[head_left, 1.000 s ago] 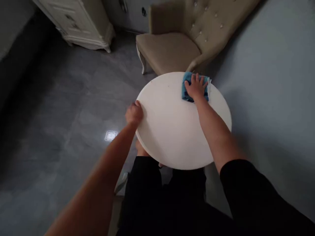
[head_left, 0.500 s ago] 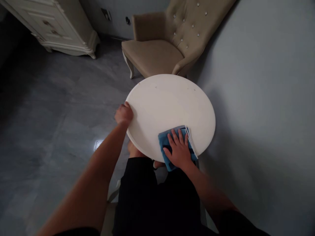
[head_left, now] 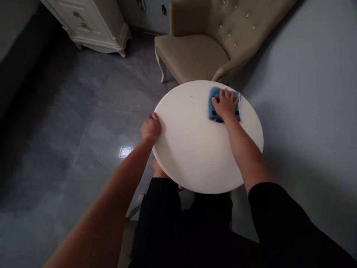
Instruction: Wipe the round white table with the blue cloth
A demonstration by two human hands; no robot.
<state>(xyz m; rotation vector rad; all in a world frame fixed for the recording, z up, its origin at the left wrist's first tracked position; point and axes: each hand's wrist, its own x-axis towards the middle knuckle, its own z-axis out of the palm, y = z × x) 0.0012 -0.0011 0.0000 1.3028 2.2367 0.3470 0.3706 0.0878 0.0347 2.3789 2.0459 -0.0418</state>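
Note:
A round white table (head_left: 192, 149) stands in front of my lap. My left hand (head_left: 151, 127) is closed around its left edge, with the fingertips hidden below the rim. On the far right part of the tabletop lies a folded blue cloth (head_left: 214, 96) with dark patches and a white-edged right side. My right hand (head_left: 225, 104) presses flat on this cloth, fingers spread. Left of the cloth, a tiny dark speck (head_left: 191, 96) shows on the white surface.
Behind the table stands a tan tufted armchair (head_left: 192, 56), close to the far rim. A grey wall (head_left: 309, 93) runs along the right. At the upper left is a white cabinet (head_left: 96, 22). A bright square (head_left: 125, 152) shows on the grey floor tiles.
My right hand has slid the cloth from the near edge to the far right part of the tabletop. It now covers where small specks showed. My left hand keeps its hold.

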